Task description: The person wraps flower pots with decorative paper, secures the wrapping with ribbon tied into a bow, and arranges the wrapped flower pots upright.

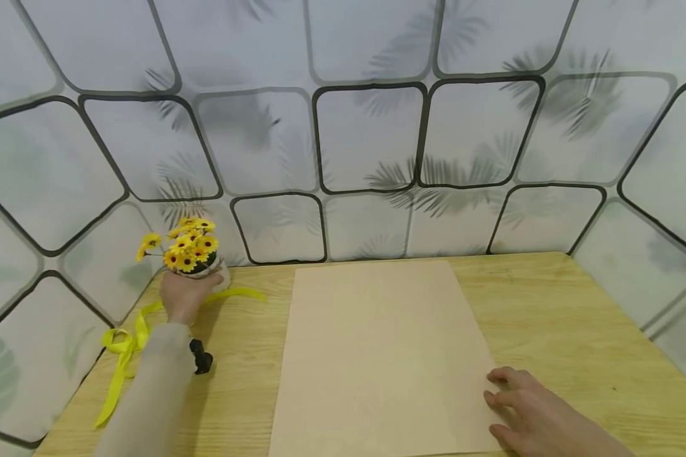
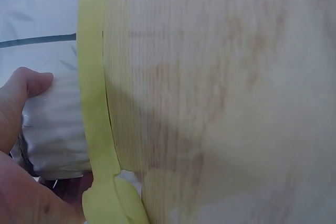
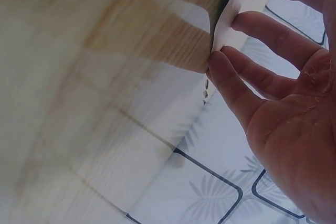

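Head view: fingers [image 1: 510, 376] touch one flowerpot [image 1: 225, 277], one sheet [image 1: 377, 355].

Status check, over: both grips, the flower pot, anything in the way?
Left grip holding flower pot, back-left of table. Right grip at right edge of beige sheet. Yellow ribbon beside left arm, possibly in the way.

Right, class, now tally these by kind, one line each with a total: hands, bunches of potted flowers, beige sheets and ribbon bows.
Hands: 2 (left hand, right hand)
Potted yellow flowers: 1
Beige sheet: 1
Yellow ribbon bow: 1
Total: 5
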Motion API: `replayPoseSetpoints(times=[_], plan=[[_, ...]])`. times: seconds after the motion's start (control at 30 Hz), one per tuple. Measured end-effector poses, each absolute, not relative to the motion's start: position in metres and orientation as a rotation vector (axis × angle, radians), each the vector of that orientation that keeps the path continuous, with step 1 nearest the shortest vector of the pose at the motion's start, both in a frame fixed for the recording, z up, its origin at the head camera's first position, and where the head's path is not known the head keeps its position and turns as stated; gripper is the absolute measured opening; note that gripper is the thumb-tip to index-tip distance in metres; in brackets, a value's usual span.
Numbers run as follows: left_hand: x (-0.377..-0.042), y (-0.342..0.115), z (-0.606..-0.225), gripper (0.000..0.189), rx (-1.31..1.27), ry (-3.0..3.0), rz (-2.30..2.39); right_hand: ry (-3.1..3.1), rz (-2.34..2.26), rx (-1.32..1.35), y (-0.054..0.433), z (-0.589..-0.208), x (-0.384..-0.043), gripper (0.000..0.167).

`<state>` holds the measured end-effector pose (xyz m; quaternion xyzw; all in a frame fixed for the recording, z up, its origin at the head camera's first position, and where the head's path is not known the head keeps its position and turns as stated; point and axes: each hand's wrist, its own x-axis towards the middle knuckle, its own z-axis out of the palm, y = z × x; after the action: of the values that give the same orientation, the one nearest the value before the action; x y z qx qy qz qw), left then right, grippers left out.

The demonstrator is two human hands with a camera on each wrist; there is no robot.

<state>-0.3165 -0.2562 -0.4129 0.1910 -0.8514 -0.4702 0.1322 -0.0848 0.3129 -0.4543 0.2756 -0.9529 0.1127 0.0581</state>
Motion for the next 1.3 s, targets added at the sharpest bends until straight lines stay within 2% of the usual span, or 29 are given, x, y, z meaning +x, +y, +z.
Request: replayPoseSetpoints(times=[0.33, 0.6, 0.8, 1.07, 1.3], plan=[[-0.317, -0.259, -0.408, 0.086, 0.506, -2.421, -1.373, -2.908, 0.347, 0.781, 0.308, -0.456, -0.087, 0.027], [-0.318, -0.257, -0.407, 0.105, 0.62, -2.364, -1.489, -2.88, 0.364, 0.798, 0.31, -0.456, -0.085, 0.029], [-0.317, -0.257, -0.408, 0.104, 0.629, -2.295, -1.516, -2.908, 0.399, 0.791, 0.311, -0.456, -0.085, 0.029], [-0.314, -0.249, -0.398, 0.106, 0.53, -2.292, -1.505, -2.94, 0.407, 0.761, 0.312, -0.458, -0.085, 0.029], [-0.307, -0.232, -0.391, 0.099, 0.402, -2.311, -1.44, -2.939, 0.409, 0.764, 0.312, -0.458, -0.085, 0.029]])
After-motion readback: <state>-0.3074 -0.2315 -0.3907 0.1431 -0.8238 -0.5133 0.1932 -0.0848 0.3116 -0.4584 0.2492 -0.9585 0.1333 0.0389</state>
